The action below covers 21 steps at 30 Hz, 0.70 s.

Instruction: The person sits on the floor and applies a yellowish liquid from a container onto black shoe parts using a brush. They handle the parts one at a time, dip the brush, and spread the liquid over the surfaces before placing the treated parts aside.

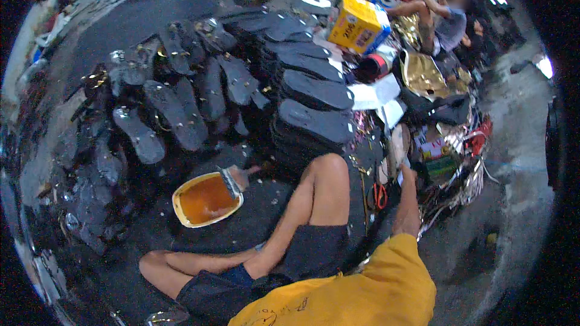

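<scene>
Your right hand [406,172] right of center, beside scrap pile [470,188] — grip too blurred to tell; grey floor [518,151] stretches beyond pile's right edge.

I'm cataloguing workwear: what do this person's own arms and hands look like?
The right arm wears a mustard-yellow sleeve ending well short of the wrist, bare below. The right hand is blurred, with no glove apparent. The left arm and hand don't show.

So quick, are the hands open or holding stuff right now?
Left hand: not in view, so it can't be told.
Right hand: stretched out near scissors with red looped handles; too blurred to tell whether open, closed or holding.
</scene>
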Available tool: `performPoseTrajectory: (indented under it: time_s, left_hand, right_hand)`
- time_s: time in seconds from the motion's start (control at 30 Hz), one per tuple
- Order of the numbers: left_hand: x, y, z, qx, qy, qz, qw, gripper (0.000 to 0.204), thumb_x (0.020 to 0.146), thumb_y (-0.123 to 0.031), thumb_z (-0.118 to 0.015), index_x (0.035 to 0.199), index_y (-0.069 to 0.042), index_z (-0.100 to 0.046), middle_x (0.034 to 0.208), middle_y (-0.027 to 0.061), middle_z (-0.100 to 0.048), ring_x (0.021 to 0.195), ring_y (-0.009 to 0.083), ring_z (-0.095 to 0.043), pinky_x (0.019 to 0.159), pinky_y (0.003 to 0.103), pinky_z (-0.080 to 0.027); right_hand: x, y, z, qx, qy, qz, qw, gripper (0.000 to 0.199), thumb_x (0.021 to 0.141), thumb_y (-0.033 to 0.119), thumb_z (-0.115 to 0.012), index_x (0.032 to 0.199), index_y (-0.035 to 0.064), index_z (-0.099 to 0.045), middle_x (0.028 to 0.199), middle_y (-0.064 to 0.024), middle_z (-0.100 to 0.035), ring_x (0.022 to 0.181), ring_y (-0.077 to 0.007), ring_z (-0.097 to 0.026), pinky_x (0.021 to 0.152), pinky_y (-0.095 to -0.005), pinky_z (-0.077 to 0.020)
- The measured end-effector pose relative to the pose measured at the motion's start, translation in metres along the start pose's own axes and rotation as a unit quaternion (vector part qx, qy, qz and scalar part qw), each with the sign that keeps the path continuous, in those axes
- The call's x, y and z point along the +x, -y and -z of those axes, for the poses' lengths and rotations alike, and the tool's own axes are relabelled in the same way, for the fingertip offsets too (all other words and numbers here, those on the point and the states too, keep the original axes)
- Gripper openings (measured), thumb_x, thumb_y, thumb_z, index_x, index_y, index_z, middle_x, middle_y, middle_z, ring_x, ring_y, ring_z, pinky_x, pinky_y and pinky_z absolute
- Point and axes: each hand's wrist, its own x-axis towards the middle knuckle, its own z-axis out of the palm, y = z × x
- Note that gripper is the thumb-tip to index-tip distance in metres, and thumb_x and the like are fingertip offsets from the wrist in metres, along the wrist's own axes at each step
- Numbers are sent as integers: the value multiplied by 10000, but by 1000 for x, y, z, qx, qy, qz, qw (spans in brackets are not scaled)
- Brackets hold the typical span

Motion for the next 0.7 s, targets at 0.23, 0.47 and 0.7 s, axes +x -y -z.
performPoseTrajectory:
  time_s: [0.23, 0.47, 0.7]
  left_hand:
    - [3, -4, 21, 22, -18, -3, 1000, 529, 918, -333, -662, 1254, 70, -595, 1196, 192, -654, 1054, 316, -625, 893, 489, -535]
    - [-35, -4, -23, -17, 30, 40, 999, 528, 885, -317, -697, 1215, 86, -606, 1168, 188, -659, 1002, 320, -640, 870, 484, -542]
    - [-52, 40, 16, -215, 48, 305, 926, 529, 853, -300, -732, 1176, 103, -617, 1140, 185, -663, 950, 324, -655, 846, 479, -548]
  right_hand:
    - [-61, 51, -32, -3, 86, 211, 974, 553, 613, 348, -898, 999, -18, -748, 1029, -129, -743, 950, -249, -701, 860, -412, -532]
    - [-8, 121, -23, -201, 74, 300, 929, 664, 620, 565, -854, 981, 12, -777, 1038, -197, -746, 985, -348, -717, 885, -450, -537]
    - [-68, 123, -21, 1, -41, 434, 900, 783, 715, 501, -841, 1252, -25, -622, 1206, -209, -656, 1121, -357, -621, 959, -449, -492]
